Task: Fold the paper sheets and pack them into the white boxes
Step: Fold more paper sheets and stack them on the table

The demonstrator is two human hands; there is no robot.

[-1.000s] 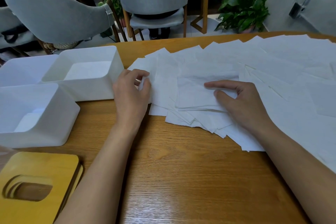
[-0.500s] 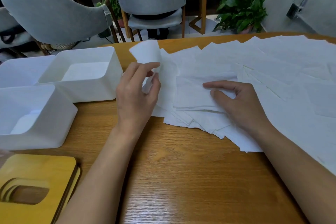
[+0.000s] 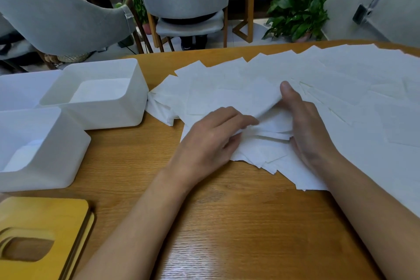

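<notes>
Many white paper sheets point(image 3: 341, 88) lie spread in an overlapping heap across the right half of the wooden table point(image 3: 227, 223). One sheet point(image 3: 236, 100) is held partly raised between both hands. My left hand point(image 3: 211, 136) pinches its near left part, fingers on top and thumb tucked under a fold. My right hand point(image 3: 306, 125) grips its right edge, thumb on top and fingers hidden beneath. Two open white boxes stand at the left: the far box point(image 3: 136, 88) and the near box point(image 3: 75, 143). Each shows something white on its floor.
A third white box point(image 3: 20, 86) sits behind the near one at the left edge. A yellow wooden lid with a slot point(image 3: 45, 234) lies at the front left corner. Grey chairs point(image 3: 68, 20) and a potted plant point(image 3: 297, 11) stand beyond the table's far edge.
My left hand lifted the sheet's left edge and carried it over to the right. My right hand went from lying flat on the sheet to gripping its right edge.
</notes>
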